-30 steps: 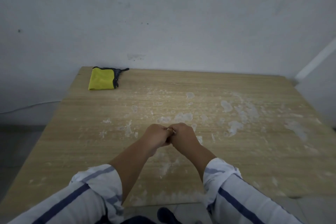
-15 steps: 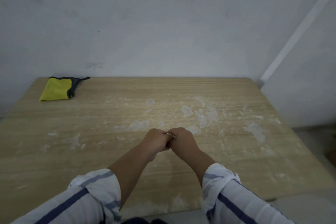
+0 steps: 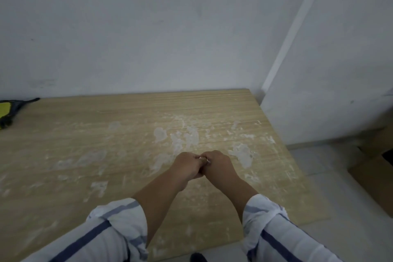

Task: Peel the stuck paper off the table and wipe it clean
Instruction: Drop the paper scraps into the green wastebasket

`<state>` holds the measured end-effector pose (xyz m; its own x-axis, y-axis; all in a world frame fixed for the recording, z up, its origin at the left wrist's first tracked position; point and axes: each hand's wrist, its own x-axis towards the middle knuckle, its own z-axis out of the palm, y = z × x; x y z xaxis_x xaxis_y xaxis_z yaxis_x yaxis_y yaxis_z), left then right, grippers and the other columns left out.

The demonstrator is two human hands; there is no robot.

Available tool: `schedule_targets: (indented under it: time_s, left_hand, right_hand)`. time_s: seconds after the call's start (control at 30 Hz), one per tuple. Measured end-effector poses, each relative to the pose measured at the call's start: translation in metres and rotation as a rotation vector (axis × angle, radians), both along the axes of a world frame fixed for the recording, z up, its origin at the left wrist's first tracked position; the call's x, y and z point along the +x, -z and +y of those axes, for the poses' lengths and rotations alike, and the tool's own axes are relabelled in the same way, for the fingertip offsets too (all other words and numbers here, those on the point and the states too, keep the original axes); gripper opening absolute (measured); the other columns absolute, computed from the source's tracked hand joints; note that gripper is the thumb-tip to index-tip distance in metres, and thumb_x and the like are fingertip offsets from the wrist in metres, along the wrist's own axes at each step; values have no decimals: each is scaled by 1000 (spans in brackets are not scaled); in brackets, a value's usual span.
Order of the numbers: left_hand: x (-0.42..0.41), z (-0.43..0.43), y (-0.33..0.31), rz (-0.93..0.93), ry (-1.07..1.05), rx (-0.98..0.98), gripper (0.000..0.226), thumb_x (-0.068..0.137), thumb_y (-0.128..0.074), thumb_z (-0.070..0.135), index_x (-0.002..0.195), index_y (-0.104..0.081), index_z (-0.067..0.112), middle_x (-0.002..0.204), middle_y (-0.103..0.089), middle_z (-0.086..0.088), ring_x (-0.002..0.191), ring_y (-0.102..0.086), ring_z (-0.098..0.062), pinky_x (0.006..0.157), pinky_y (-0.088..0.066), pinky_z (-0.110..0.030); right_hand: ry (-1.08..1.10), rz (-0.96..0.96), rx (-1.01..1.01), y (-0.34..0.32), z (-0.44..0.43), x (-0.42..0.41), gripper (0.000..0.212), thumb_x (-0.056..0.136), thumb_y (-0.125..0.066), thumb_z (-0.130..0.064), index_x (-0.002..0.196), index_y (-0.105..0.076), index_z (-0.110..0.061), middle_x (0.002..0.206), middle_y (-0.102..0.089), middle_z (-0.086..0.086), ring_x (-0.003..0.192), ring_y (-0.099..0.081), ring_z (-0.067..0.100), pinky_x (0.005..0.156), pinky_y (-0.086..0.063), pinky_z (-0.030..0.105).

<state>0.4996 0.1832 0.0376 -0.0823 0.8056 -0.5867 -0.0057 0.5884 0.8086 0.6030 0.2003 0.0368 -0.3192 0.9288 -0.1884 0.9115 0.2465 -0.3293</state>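
Note:
The wooden table [image 3: 85, 134] is dotted with white patches of stuck paper, the thickest around its middle [image 3: 185, 138] and toward the right side [image 3: 242, 153]. My left hand [image 3: 187, 165] and my right hand [image 3: 219, 164] hover just above the table with the knuckles pressed together. The fingers of both are curled and pinch a small pale paper scrap [image 3: 203, 158] between them; most of it is hidden. A yellow cloth with dark trim [image 3: 5, 110] lies at the far left corner, cut off by the frame edge.
The table's far edge meets a grey wall [image 3: 170, 38]. Its right edge drops to a tiled floor [image 3: 319, 176], where a brown cardboard box [image 3: 374, 178] stands. A dark shoe [image 3: 197, 258] shows below the near edge.
My head has turned right, so the yellow cloth has slid to the left frame edge and the floor and box have come into view. Both hands stay joined on the scrap.

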Motion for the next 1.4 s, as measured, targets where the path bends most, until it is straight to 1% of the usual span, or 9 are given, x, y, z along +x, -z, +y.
schedule_targets:
  time_s: [0.17, 0.33, 0.5, 0.77, 0.87, 1.0, 1.13, 1.23, 1.4]
  left_hand:
    - [28, 23, 7, 2, 84, -2, 9, 84, -66, 12, 76, -66, 14, 105, -66, -18, 97, -65, -28, 84, -56, -39]
    - [52, 36, 8, 10, 96, -1, 9, 83, -67, 10, 75, -67, 13, 102, -67, -18, 95, -65, -29, 83, -57, -38]
    - [91, 53, 9, 42, 90, 2, 5, 85, -65, 11, 84, -68, 7, 100, -68, -18, 93, -66, -28, 82, -57, -39]
    - [223, 71, 11, -32, -34, 16, 16, 84, -66, 10, 98, -68, 1, 101, -67, -19, 95, -66, -30, 84, -56, -38]
    - [283, 65, 15, -57, -73, 3, 12, 85, -66, 13, 94, -68, 5, 102, -67, -18, 95, -65, -29, 85, -56, -38]
    - [347, 57, 27, -43, -105, -10, 9, 87, -63, 16, 82, -70, 13, 101, -68, -19, 95, -67, -30, 88, -55, -43]
    - [393, 54, 38, -14, -128, -26, 18, 88, -61, 15, 102, -70, 9, 98, -68, -14, 91, -67, -27, 88, -54, -43]
    - [423, 56, 46, 13, -102, -35, 22, 90, -57, 17, 106, -69, 9, 96, -67, -11, 88, -65, -24, 89, -54, -44]
    - [467, 56, 68, 188, -68, -82, 31, 96, -42, 20, 119, -59, 7, 116, -63, -15, 106, -60, -30, 95, -48, -41]
  right_hand:
    - [82, 47, -8, 7, 16, 30, 16, 88, -49, -13, 90, -63, -7, 93, -65, 11, 79, -57, 22, 58, -34, 23]
    - [103, 84, 20, 11, 24, 55, 16, 86, -49, -12, 87, -64, -6, 89, -66, 13, 79, -60, 25, 48, -30, 22]
    - [60, 89, 71, 12, 38, 97, 22, 89, -46, -11, 100, -65, -6, 101, -65, 13, 92, -59, 25, 64, -33, 22]
    - [-62, -11, 62, 11, 75, 223, 24, 88, -46, -10, 103, -65, -7, 103, -65, 11, 95, -58, 25, 66, -34, 24]
    - [-129, -17, 37, 15, 77, 283, 21, 86, -46, -9, 95, -64, -6, 100, -65, 12, 94, -57, 25, 65, -31, 25]
    - [-192, -5, 1, 17, 71, 344, 25, 86, -48, -11, 104, -66, -11, 103, -67, 9, 97, -59, 23, 72, -36, 23]
    - [-175, 65, -18, 17, 64, 387, 27, 87, -54, -13, 110, -67, -19, 107, -68, 5, 98, -61, 20, 74, -36, 18]
    - [-142, 64, -36, 27, 63, 412, 27, 88, -55, -14, 111, -67, -19, 109, -68, 7, 98, -61, 20, 80, -43, 22]
    - [-157, 42, -30, 54, 64, 448, 24, 89, -53, -10, 108, -66, -14, 107, -67, 9, 100, -58, 22, 76, -36, 19]
